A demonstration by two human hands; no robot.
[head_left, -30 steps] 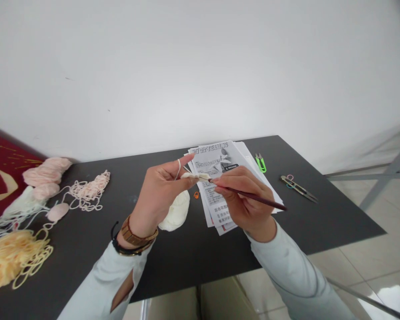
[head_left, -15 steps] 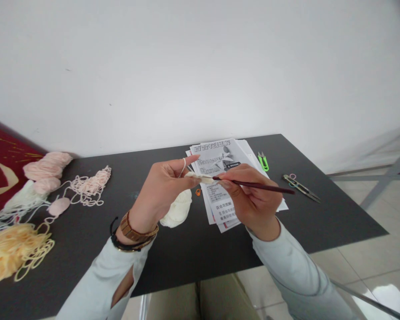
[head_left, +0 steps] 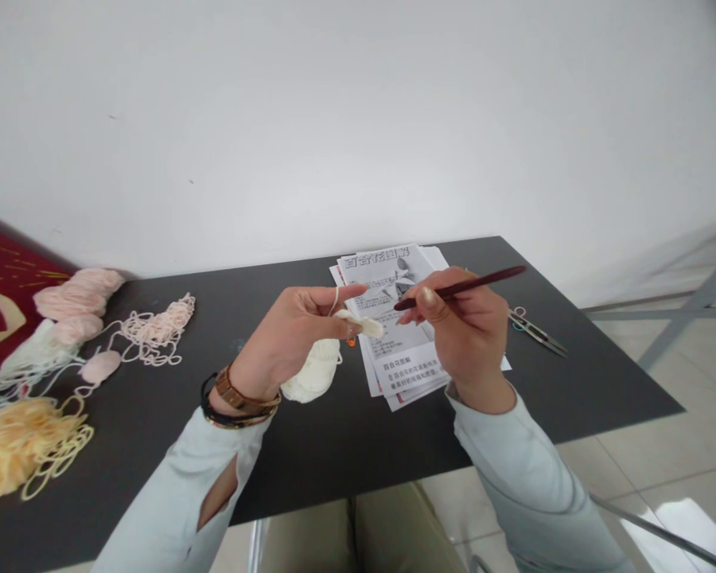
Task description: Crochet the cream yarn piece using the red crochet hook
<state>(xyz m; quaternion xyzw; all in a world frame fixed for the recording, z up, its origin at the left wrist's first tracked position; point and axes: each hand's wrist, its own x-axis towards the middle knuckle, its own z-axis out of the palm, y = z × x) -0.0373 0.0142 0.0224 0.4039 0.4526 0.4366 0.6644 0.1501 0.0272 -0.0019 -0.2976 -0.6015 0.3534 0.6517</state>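
Note:
Between thumb and fingers, my left hand (head_left: pixel 301 330) pinches a small piece of cream crochet work (head_left: pixel 367 325), with a strand of yarn looped over the index finger. My right hand (head_left: pixel 462 334) grips a dark red crochet hook (head_left: pixel 471 285) whose handle slants up to the right. The hook's tip is apart from the crochet piece, just to its right and above. Below my left hand lies a cream yarn ball (head_left: pixel 313 372), partly covered by it. A small orange stitch marker (head_left: pixel 352 341) shows beside the crochet piece.
Printed pattern sheets (head_left: pixel 418 362) lie beneath my hands on the black table (head_left: pixel 346 446). To the right are metal thread snips (head_left: pixel 537 333). Pink yarn (head_left: pixel 80 294), a loose pink tangle (head_left: pixel 161 326) and yellow yarn (head_left: pixel 17 446) sit at left, near a red bag (head_left: pixel 5 294).
The hook has come away from the crochet piece and tilted, its handle end now raised. My right hand has turned with it and now hides the green snips. My left hand keeps its pinch.

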